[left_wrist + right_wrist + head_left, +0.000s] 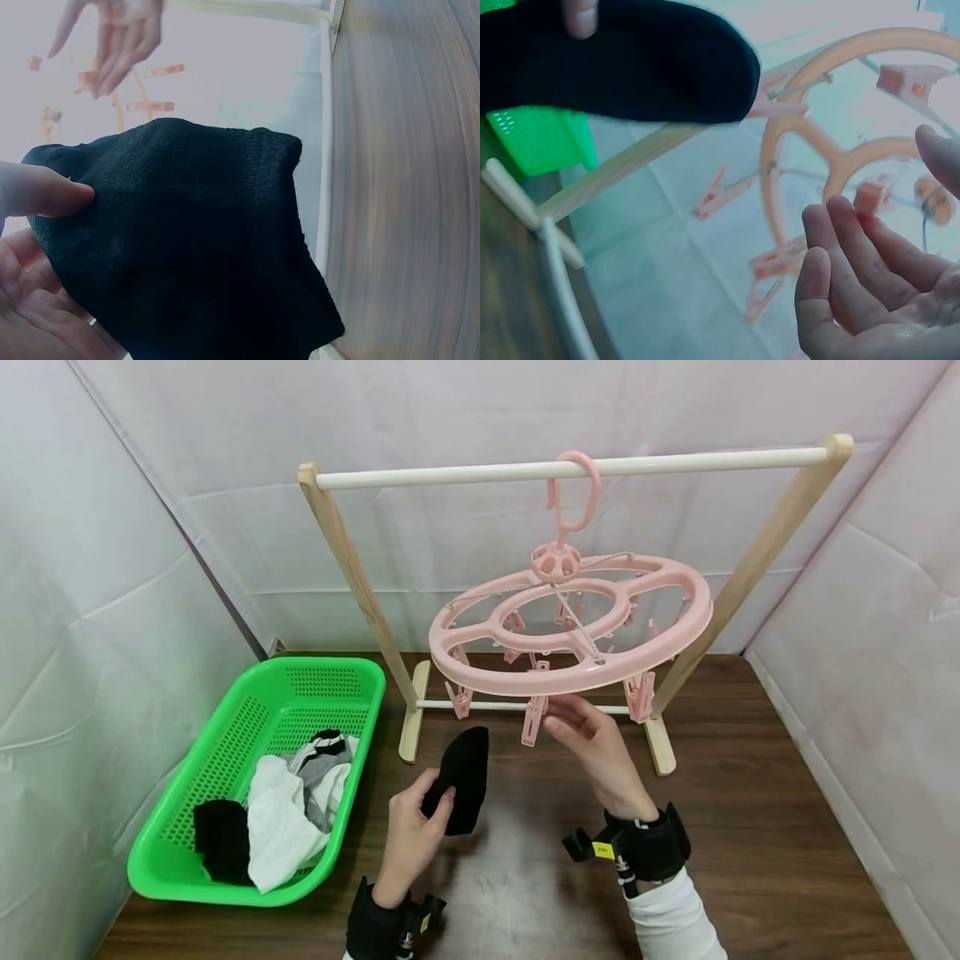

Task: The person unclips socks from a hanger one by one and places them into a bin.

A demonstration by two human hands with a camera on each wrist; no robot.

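Observation:
My left hand [411,831] pinches a black sock [467,781] between thumb and fingers, below the left front of a pink round clip hanger [517,677]. In the left wrist view the thumb presses on the sock [187,217], its ribbed cuff pointing away. My right hand [600,756] is raised under the hanger's front rim, beside a dangling pink clothespin [534,718]. The right wrist view shows that hand [877,289] with thumb and fingers spread apart, fingertips close to a pink clip [870,196], holding nothing.
The hanger's hook [588,497] hangs on the white bar [450,474] of a wooden stand [352,568]. On the left stands a green basket [255,896] with white cloth [277,827], grey pieces and a black piece [223,843]. White sheets [862,610] enclose the dark wooden table [765,827].

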